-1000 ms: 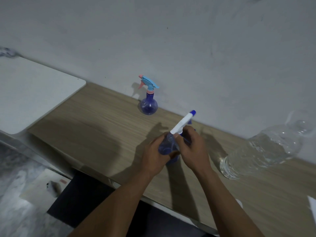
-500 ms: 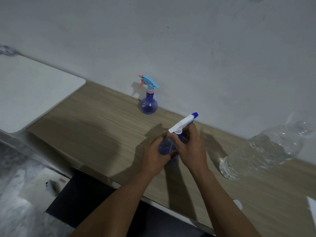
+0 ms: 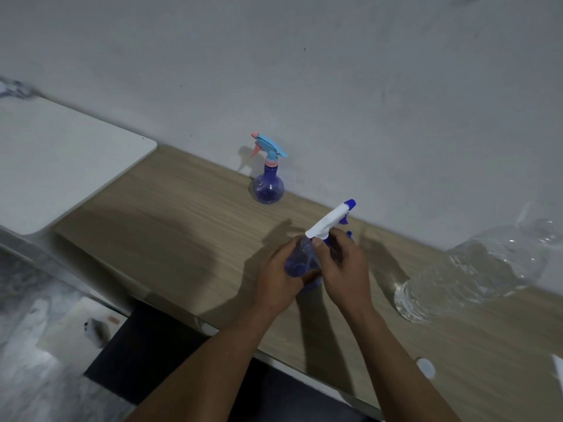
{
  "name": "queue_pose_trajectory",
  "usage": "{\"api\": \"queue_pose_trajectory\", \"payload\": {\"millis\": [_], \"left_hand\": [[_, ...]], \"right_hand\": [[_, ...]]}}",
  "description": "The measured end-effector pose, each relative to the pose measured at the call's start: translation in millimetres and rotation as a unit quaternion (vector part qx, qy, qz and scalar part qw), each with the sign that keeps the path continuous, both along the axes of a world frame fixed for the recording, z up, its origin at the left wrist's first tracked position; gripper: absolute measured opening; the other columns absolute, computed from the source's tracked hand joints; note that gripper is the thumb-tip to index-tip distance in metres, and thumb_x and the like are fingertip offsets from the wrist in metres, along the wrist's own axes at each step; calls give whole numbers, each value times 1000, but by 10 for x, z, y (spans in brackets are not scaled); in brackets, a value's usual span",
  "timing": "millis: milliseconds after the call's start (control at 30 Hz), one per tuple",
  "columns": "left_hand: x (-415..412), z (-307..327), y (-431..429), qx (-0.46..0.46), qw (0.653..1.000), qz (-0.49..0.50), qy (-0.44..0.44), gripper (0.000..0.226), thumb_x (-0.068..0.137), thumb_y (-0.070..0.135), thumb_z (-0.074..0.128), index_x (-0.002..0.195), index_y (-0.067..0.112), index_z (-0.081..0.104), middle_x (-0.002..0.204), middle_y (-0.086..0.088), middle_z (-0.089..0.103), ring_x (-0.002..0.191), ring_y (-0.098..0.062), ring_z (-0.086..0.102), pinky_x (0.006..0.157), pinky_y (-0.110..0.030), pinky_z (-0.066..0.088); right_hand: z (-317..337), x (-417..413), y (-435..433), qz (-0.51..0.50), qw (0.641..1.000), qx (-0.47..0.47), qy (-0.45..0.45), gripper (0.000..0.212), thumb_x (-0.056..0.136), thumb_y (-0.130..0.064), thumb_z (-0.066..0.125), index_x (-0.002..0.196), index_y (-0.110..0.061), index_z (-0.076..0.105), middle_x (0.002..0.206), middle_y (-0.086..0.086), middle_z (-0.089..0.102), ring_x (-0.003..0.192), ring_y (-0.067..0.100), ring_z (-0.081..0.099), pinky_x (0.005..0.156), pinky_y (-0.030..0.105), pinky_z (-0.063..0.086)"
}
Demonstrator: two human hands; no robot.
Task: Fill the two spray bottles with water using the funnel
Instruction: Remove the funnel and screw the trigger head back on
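My left hand (image 3: 278, 274) clamps the spray bottle (image 3: 300, 261) above the surface (image 3: 170, 220); my right fingers (image 3: 336, 248) pinch its collar, and the white head (image 3: 330, 219) has swung round (unscrewing, I judge).

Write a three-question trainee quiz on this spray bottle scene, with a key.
1. True or false: the spray bottle with the pink and blue head stands untouched by the wall.
2. Which hand wraps the body of the bottle with the white head?
A. left hand
B. right hand
3. Fill in: the large clear water bottle stands to the person's ____.

Key: 1 true; 2 A; 3 right.
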State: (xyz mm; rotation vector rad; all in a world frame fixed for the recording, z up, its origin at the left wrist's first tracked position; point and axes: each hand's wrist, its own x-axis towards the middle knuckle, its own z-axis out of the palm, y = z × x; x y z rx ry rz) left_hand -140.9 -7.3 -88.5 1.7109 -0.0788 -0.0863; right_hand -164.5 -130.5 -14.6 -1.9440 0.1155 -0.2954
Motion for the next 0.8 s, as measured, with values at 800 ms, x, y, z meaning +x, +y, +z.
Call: {"api": "queue_pose_trajectory", "payload": {"millis": [800], "left_hand": [[-91,67,-64,36,997,54,-41,61,75,5,85,128,26,65,115,12,71,108,-7,67,88,-18,55]], "right_hand": [[18,24,62,-22,1000,-1,7,14,93,-20,67,107,-23,66,92,-9,72,86,3,68,73,16,51]]}}
